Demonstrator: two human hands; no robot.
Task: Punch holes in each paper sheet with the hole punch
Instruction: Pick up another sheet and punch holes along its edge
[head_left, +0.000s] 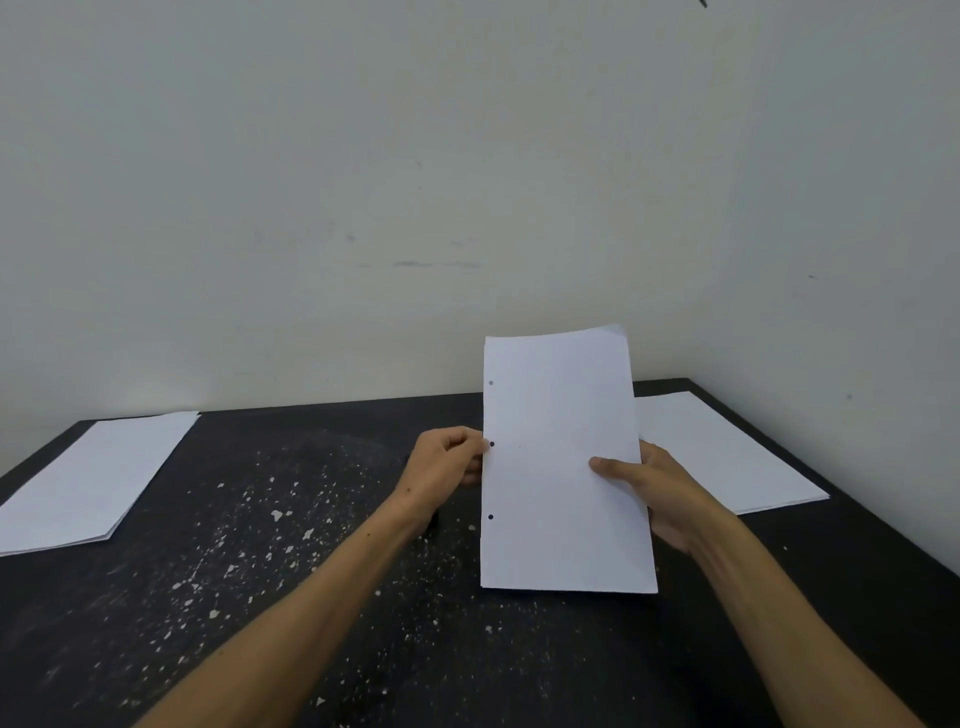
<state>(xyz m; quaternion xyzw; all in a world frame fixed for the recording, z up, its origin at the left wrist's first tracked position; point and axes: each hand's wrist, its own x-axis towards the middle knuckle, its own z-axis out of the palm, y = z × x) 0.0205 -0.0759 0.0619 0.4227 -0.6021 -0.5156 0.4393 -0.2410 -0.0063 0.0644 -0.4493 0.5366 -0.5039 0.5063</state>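
your left hand (447, 462) and right hand (657, 493) pinch the punched sheet (563, 467) upright by its edges, probably checking holes, stacks (88, 483) at nine and three o'clock.

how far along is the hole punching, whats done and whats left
Done: the sheet held up in both hands has three holes along its left edge. In hand: the left hand pinches that edge and the right hand grips the right edge. Left: I cannot tell which of the left stack and the right stack on the table is unpunched. The hole punch is not clearly visible.
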